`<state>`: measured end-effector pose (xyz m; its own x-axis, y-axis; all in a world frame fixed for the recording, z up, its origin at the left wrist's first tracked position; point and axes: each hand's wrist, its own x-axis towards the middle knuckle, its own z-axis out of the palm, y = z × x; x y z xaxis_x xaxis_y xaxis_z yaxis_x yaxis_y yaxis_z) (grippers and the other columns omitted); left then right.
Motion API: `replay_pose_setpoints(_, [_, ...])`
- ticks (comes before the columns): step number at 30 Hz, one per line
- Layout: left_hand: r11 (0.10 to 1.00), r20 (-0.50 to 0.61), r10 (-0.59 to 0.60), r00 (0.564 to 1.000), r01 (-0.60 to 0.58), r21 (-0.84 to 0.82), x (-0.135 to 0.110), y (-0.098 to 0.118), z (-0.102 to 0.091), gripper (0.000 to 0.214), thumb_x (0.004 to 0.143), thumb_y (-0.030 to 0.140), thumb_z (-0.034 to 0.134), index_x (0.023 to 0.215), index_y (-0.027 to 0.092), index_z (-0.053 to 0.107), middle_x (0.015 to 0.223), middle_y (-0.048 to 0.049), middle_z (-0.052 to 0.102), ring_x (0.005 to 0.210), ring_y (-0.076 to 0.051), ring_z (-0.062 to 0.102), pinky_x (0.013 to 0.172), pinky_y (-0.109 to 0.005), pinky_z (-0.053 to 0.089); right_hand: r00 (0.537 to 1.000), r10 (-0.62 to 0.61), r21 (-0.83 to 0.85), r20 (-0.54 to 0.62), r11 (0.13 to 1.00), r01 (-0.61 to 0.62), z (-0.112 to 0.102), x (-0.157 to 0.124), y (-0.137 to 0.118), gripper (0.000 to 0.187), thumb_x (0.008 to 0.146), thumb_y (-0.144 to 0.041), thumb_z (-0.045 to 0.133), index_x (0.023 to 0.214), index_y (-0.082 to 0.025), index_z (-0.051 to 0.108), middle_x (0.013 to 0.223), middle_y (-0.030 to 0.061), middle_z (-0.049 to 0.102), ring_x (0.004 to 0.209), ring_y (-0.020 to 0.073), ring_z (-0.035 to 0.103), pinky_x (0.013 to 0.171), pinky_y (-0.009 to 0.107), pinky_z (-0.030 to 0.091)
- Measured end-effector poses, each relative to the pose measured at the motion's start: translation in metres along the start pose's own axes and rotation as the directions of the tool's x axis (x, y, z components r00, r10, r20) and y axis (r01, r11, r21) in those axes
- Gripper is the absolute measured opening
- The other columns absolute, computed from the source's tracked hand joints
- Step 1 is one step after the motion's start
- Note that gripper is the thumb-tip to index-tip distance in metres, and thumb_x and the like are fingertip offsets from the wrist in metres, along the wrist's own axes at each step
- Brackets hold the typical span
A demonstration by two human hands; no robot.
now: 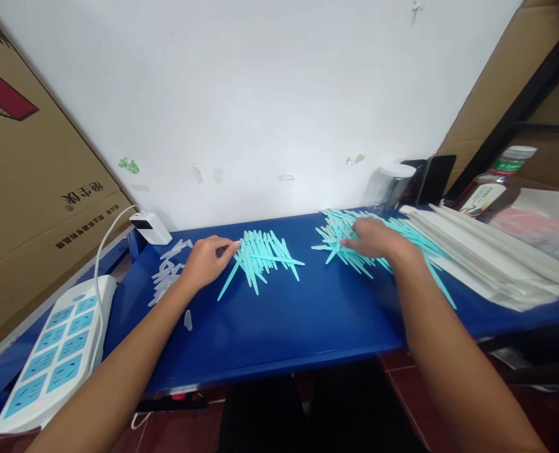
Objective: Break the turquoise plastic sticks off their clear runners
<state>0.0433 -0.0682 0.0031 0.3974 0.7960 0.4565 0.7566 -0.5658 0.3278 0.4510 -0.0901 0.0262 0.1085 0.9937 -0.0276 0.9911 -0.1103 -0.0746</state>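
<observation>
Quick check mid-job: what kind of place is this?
Probably a small packing or assembly bench: heaps of turquoise plastic sticks on a blue table, stacked white sleeves, cardboard cartons alongside.

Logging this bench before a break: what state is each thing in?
left stick pile, loosely fanned
right stick pile, tangled heap
left hand, fingers curled at left stick pile's edge, grip unclear
right hand, open, flat on right stick pile
power strip, visible sockets empty
bottle, capped
</observation>
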Motion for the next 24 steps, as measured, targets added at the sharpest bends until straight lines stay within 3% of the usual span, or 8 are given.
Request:
replay_pose_setpoints(4, [1.0, -0.005, 0.002, 1.0, -0.002, -0.006, 0.0, 0.001, -0.001, 0.043, 0.102, 0.051, 0.055, 0.079, 0.023, 0.077, 0.083, -0.0033, 0.079, 0.079, -0.022, 0.067, 0.072, -0.034, 0.045, 0.987, 0.147, 0.027, 0.064, 0.988, -0.149, -0.007, -0.005, -0.02, 0.07, 0.104, -0.067, 0.032, 0.104, -0.01, 0.071, 0.111, 0.0263, 0.072, 0.1, 0.0365, 0.07, 0.078, 0.042, 0.052])
replay_pose_setpoints(6, [1.0, -0.005, 0.005, 1.0, -0.005, -0.007, 0.0, 0.002, -0.001, 0.041, 0.102, 0.051, 0.056, 0.08, 0.023, 0.077, 0.083, -0.0032, 0.078, 0.079, -0.022, 0.067, 0.073, -0.034, 0.045, 0.973, 0.19, 0.017, 0.13, 0.981, -0.194, -0.008, -0.007, -0.03, 0.073, 0.104, -0.07, 0.029, 0.101, -0.011, 0.071, 0.105, 0.0256, 0.073, 0.094, 0.0362, 0.071, 0.073, 0.042, 0.052])
replay_pose_setpoints(9, [1.0, -0.002, 0.012, 1.0, -0.012, -0.003, 0.0, 0.002, -0.001, 0.039, 0.101, 0.05, 0.058, 0.081, 0.023, 0.077, 0.083, -0.003, 0.078, 0.079, -0.021, 0.067, 0.072, -0.034, 0.044, 0.971, 0.165, -0.023, 0.171, 0.986, -0.164, -0.005, -0.009, -0.038, 0.068, 0.101, -0.072, 0.038, 0.096, -0.013, 0.071, 0.095, 0.0223, 0.073, 0.086, 0.0337, 0.072, 0.069, 0.039, 0.05])
replay_pose_setpoints(13, [1.0, 0.005, 0.022, 1.0, -0.022, 0.006, 0.0, 0.001, -0.002, 0.041, 0.102, 0.048, 0.055, 0.079, 0.023, 0.076, 0.082, -0.0032, 0.078, 0.079, -0.022, 0.067, 0.072, -0.034, 0.044, 0.984, 0.111, -0.054, 0.139, 0.993, -0.105, 0.0, -0.006, -0.033, 0.06, 0.099, -0.071, 0.048, 0.094, -0.015, 0.07, 0.088, 0.0182, 0.072, 0.081, 0.0305, 0.07, 0.067, 0.036, 0.047])
replay_pose_setpoints(24, [0.999, 0.011, 0.039, 0.999, -0.039, 0.024, 0.0, 0.001, 0.0, 0.039, 0.102, 0.048, 0.055, 0.079, 0.023, 0.076, 0.082, -0.0031, 0.078, 0.079, -0.022, 0.067, 0.072, -0.034, 0.044, 0.982, 0.051, -0.094, 0.184, 0.995, -0.034, -0.001, -0.004, -0.023, 0.064, 0.082, -0.082, 0.063, 0.079, -0.018, 0.065, 0.078, 0.0136, 0.067, 0.072, 0.0282, 0.066, 0.059, 0.033, 0.04])
